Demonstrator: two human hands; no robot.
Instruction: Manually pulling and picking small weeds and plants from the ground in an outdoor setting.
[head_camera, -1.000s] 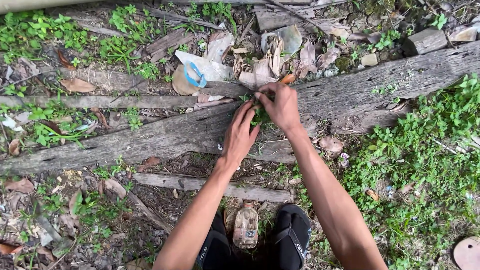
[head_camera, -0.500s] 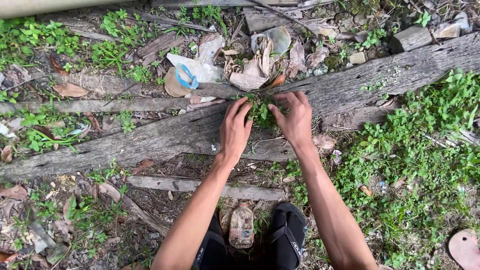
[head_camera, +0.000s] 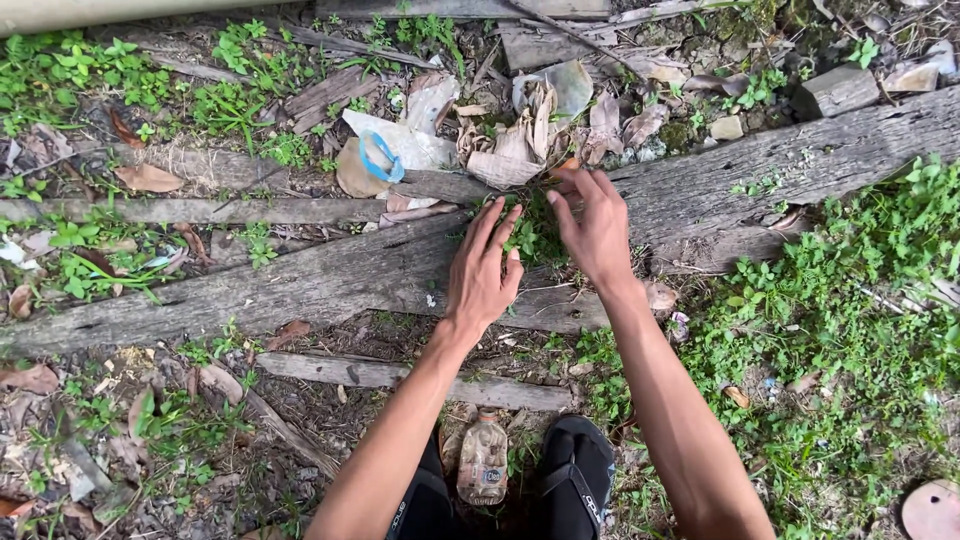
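A small clump of green weeds (head_camera: 527, 236) grows out of a long weathered wooden plank (head_camera: 300, 285) that lies slantwise across the ground. My left hand (head_camera: 482, 275) rests flat on the plank just left of the clump, fingers spread and touching its leaves. Just right of the clump is my right hand (head_camera: 593, 232), fingers extended over the leaves toward the plank's far edge. Neither hand visibly grips anything.
Dry leaves and a torn plastic bag with a blue handle (head_camera: 385, 155) lie beyond the plank. A dirty plastic bottle (head_camera: 484, 458) sits between my black sandals (head_camera: 577, 485). Thinner planks (head_camera: 400, 373), stone blocks (head_camera: 838, 90) and low green plants (head_camera: 830, 320) surround the spot.
Both hands shifted slightly around the weed clump; the left hand flattened and spread beside it, and the right hand stretched its fingers forward over it.
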